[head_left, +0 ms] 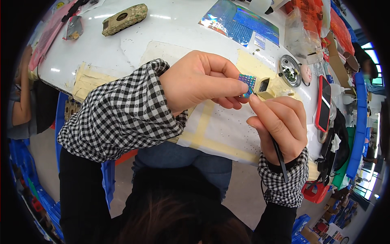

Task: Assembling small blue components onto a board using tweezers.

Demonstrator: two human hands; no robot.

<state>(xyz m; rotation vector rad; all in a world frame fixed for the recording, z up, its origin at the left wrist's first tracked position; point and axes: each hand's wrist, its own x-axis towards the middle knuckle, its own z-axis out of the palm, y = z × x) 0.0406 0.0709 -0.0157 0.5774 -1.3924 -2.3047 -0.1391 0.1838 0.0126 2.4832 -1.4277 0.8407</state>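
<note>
I am watching 2 bare hands working close together above the white table (134, 44). The left hand (199, 81) is pinching a small square sticker sheet (247, 82) — shiny, blue and purple, covered in tiny squares — between thumb and forefinger at its left edge, holding it up in the air over the taped patch of table. The right hand (278, 126) is closing its fingers round a thin black tool (279, 156), gripping it like a pen, with the tip meeting the sheet's lower right corner.

I am judging the sheet as very light, thin and bendy, likely to curl or flutter, so pinching it by the edge looks right — a firm but gentle hold, keeping fingertips off the glossy face. The little pieces on it are probably delicate and easy to lose, hence the fine tool.

Just behind the sheet a small tan box (265, 87) is sitting on the table. A larger shiny blue sheet (239, 22) is lying further up, a round metal dish (290, 70) is standing to the right, and a red phone (324, 103) is lying beside it.
</note>
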